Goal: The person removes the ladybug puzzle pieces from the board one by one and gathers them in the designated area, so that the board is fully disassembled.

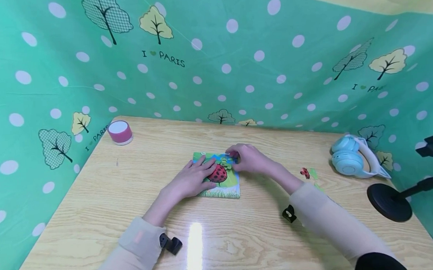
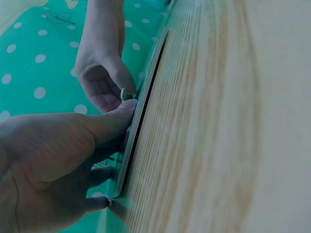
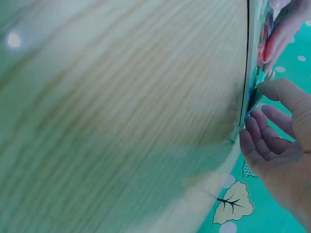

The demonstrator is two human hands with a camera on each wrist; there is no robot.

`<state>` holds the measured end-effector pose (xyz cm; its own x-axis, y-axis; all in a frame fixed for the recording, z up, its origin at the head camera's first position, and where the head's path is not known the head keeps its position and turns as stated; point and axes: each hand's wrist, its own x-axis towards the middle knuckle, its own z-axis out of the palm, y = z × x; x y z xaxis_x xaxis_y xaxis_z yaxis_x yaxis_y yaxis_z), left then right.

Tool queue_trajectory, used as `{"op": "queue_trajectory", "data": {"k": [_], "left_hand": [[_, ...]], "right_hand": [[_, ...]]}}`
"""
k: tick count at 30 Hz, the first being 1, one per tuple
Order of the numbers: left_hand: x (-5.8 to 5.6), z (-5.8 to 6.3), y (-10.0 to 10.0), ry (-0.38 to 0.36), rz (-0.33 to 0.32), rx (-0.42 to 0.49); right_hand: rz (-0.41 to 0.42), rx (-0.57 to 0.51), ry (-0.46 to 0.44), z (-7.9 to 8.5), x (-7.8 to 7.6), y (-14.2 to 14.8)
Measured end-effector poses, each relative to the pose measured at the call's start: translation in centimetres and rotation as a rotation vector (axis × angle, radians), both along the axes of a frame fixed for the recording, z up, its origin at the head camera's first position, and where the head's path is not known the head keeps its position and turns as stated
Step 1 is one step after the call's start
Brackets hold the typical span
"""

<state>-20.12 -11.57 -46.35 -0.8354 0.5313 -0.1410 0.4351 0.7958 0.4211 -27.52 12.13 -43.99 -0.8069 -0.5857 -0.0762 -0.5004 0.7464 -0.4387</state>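
Note:
A square picture puzzle board [image 1: 224, 192] with a red spotted ladybug [image 1: 218, 174] on a green and blue scene lies flat mid-table. Across its left side rests my left hand [image 1: 189, 180], fingers spread and touching the surface. My right hand [image 1: 252, 159] is at the board's upper right corner, thumb and fingers pinching a thin puzzle piece [image 2: 125, 94] close over the board. In the right wrist view the right thumb and fingertips are right at the board's edge [image 3: 247, 63]. Fingers partly hide the picture in the head view.
To the right of the board lie a small red and black piece [image 1: 305, 173] and a green piece [image 1: 313, 173]. Farther right are light blue headphones [image 1: 348, 159] and a black stand [image 1: 389, 202]. A pink and white cylinder [image 1: 120, 133] stands at the back left, near the green curtain [image 1: 185, 92].

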Motion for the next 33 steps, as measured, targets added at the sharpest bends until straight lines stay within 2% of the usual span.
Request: {"op": "queue_trajectory", "data": {"k": [11, 20, 33], "left_hand": [[0.0, 0.1, 0.0, 0.007, -0.005, -0.005], [0.0, 0.2, 0.0, 0.019, -0.012, 0.004], [0.2, 0.4, 0.0, 0.003, -0.004, -0.006]], "right_hand": [[-0.014, 0.025, -0.070, -0.2, -0.4, 0.0], [-0.010, 0.013, -0.076, 0.1, -0.2, 0.2], [-0.034, -0.106, -0.072, 0.3, -0.3, 1.5]]}}
